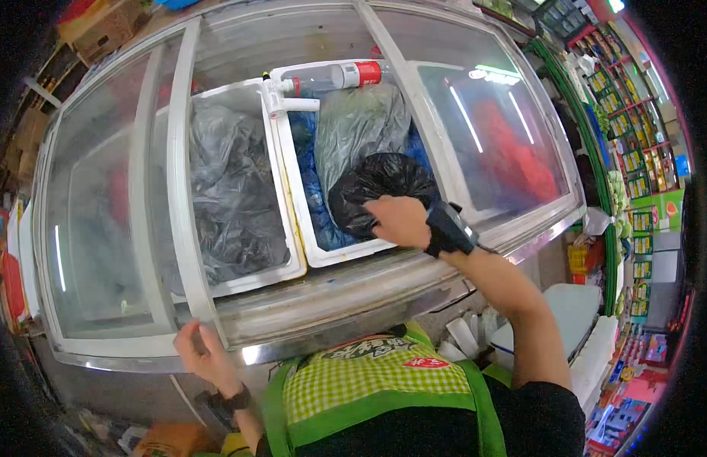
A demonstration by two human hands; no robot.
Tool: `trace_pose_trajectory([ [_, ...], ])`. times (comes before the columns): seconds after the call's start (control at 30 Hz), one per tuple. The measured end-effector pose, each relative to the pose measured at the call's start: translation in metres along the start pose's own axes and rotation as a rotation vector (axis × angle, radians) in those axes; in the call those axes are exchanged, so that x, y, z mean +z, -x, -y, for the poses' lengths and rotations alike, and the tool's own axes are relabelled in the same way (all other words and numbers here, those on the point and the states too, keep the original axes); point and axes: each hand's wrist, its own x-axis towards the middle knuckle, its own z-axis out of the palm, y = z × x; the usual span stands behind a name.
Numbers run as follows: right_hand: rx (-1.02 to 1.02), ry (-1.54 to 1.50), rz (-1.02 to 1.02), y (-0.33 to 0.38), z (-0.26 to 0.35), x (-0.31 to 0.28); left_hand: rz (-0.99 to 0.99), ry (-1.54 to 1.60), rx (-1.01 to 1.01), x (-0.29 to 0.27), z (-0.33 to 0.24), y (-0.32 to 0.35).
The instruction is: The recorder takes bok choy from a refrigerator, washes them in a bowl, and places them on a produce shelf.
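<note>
My right hand (401, 221) reaches into a chest freezer, its curled fingers gripping the top of a black plastic bag (384, 183). This bag sits at the near end of a white foam box (323, 255), over blue plastic (317, 190) and against a larger greyish translucent bag (361, 122). My left hand (209, 356) is at the freezer's front edge, beside the lower end of a sliding glass lid's frame (187, 228). Its fingers are bent and apart, with nothing between them. What lies inside the bags is hidden.
Left of that box stands a second foam box (292, 259) with a dark grey bag (235, 183). A clear bottle with a red label (357, 74) lies across the far end. Another glass lid (490, 137) covers the right side. Stocked shelves (635, 167) line the right.
</note>
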Motion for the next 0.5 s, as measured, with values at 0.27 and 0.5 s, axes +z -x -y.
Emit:
trace_pose_trajectory([
  [0.27,0.215,0.313,-0.022,-0.036,-0.120,0.111,0.060,-0.106,0.083,0.002,-0.009,-0.007],
  [0.5,0.045,0.229,0.003,-0.053,-0.114,0.070,0.058,-0.102,0.101,0.003,-0.003,-0.007],
])
